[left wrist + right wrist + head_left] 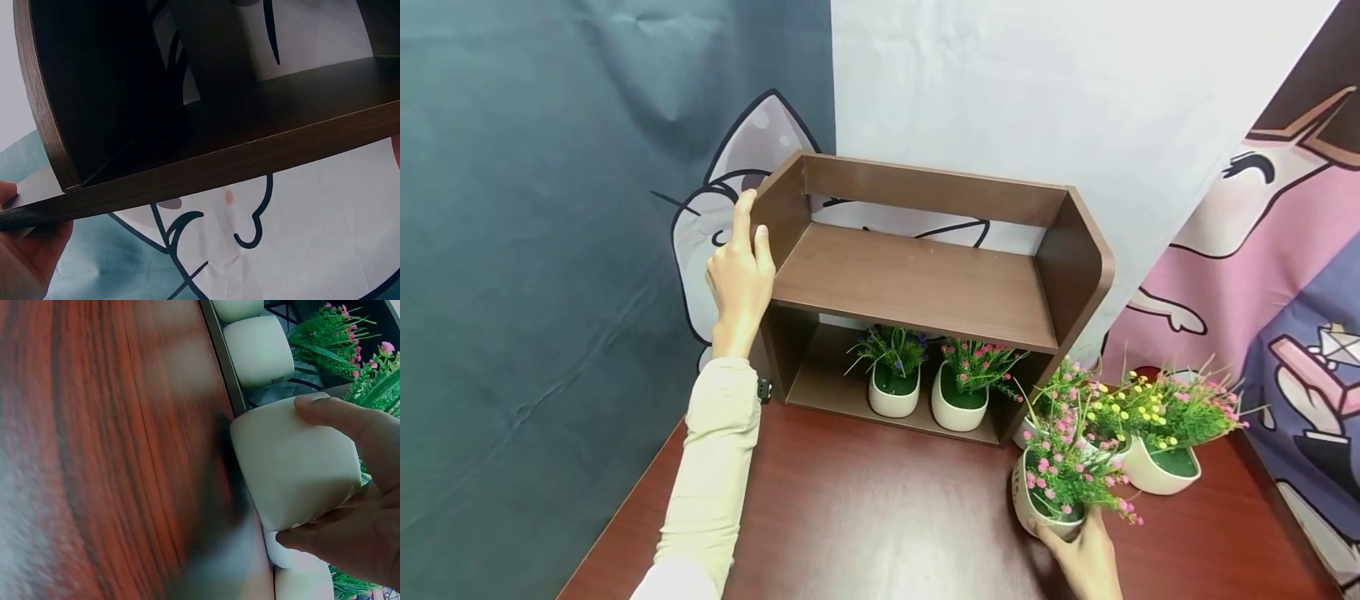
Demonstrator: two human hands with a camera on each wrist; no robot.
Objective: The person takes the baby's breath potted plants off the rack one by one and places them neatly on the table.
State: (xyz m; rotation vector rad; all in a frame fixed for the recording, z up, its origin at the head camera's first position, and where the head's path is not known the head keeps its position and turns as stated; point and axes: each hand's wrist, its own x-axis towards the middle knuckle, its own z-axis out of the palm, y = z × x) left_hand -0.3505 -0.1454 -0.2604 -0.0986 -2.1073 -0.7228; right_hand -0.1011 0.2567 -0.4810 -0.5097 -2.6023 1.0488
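Fingers of the right hand (1088,557) are clamped on a white pot of pink flowers (1060,487) near the brown shelf's (917,279) right end. Other flowerpots (1165,475) stand just beside it on the red-brown counter (880,508). A blue-flowered pot (895,402) and a pink-flowered pot (960,412) sit on the lower level; the left hand (741,271) pinches the left side panel (782,212). Printed cloth (985,92) hangs behind.

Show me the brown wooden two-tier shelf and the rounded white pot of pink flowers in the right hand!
Brown wooden two-tier shelf (917,282): head view, bare upper board.
Rounded white pot of pink flowers (294,464): right wrist view, outer wall.
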